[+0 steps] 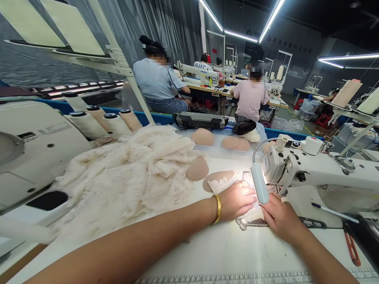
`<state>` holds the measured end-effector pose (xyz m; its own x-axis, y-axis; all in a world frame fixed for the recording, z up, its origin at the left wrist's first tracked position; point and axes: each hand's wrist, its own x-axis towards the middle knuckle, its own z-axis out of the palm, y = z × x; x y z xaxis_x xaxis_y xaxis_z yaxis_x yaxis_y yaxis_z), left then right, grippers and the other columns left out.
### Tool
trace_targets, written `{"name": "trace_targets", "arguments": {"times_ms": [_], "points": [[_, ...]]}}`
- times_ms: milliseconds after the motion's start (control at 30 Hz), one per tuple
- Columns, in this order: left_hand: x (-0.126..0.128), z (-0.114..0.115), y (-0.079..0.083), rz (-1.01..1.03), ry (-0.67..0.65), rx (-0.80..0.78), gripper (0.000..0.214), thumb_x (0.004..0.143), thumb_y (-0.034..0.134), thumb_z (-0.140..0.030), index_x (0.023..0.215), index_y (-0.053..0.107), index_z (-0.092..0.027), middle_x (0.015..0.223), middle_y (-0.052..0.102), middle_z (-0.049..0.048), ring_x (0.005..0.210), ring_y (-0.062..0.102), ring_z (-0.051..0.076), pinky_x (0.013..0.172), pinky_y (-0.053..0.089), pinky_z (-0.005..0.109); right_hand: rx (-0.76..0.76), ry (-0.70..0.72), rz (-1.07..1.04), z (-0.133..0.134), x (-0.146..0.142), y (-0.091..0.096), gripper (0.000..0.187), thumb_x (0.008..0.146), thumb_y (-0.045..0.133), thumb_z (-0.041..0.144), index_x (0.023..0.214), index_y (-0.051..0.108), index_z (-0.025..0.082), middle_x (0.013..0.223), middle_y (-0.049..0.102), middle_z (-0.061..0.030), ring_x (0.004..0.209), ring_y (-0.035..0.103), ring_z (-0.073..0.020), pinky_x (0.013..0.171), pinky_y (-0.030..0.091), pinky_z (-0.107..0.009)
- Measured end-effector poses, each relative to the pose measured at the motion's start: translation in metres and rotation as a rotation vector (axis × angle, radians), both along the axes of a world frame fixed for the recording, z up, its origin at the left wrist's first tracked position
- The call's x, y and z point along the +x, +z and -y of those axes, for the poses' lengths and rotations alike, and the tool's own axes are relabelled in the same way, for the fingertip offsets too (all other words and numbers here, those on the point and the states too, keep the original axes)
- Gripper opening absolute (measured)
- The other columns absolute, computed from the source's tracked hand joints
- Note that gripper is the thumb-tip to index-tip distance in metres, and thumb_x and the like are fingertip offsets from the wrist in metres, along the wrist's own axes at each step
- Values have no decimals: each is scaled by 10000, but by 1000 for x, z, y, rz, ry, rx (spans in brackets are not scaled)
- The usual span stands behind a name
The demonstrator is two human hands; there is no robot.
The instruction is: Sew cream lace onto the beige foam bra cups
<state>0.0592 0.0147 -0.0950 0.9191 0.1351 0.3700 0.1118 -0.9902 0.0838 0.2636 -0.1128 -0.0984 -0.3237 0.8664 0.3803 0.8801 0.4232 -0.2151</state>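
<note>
My left hand [238, 199], with a gold bangle [218, 209] at the wrist, has its fingers drawn together on a pale lace fabric piece [252, 216] at the sewing machine [314, 165]. On the other side of the piece, my right hand [280, 216] grips its edge between thumb and fingers. A lit lamp [259, 184] on a bendy neck hides part of the fingertips and the needle area. Left of my left hand lie a beige cup pad [197, 169] and another pad [217, 178] with lace on it.
Cream lace [130, 177] is heaped on the left of the white table. Thread cones [85, 122] stand behind it. More pads [203, 136] lie in a clear bin [219, 149]. Red snips [351, 247], a pen [334, 212] and a ruler [219, 277] are nearby. Several people work beyond.
</note>
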Motion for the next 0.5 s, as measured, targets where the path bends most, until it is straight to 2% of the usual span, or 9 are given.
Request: {"name": "trace_targets", "arguments": {"times_ms": [167, 333, 500], "points": [[-1, 0, 0, -7, -9, -52, 184, 985, 531, -261, 932, 699, -207, 1070, 708, 69, 983, 609, 247, 861, 446, 386, 11, -3, 8, 1, 0, -2, 201, 968, 439, 108, 968, 595, 235, 934, 641, -57, 831, 595, -204, 558, 368, -271], [-1, 0, 3, 17, -23, -65, 188, 985, 514, -235, 917, 688, -208, 1077, 723, 59, 1020, 619, 243, 930, 408, 401, 26, -12, 11, 0, -1, -2, 197, 974, 432, 116, 959, 585, 238, 894, 627, -53, 806, 592, -203, 540, 355, -271], [1, -5, -5, 47, -54, -76, 160, 964, 549, -240, 872, 676, -207, 1080, 742, 57, 1003, 645, 242, 975, 377, 425, 25, -25, 4, 0, -3, -1, 191, 976, 425, 125, 940, 576, 236, 894, 634, -52, 797, 597, -201, 530, 358, -276]]}}
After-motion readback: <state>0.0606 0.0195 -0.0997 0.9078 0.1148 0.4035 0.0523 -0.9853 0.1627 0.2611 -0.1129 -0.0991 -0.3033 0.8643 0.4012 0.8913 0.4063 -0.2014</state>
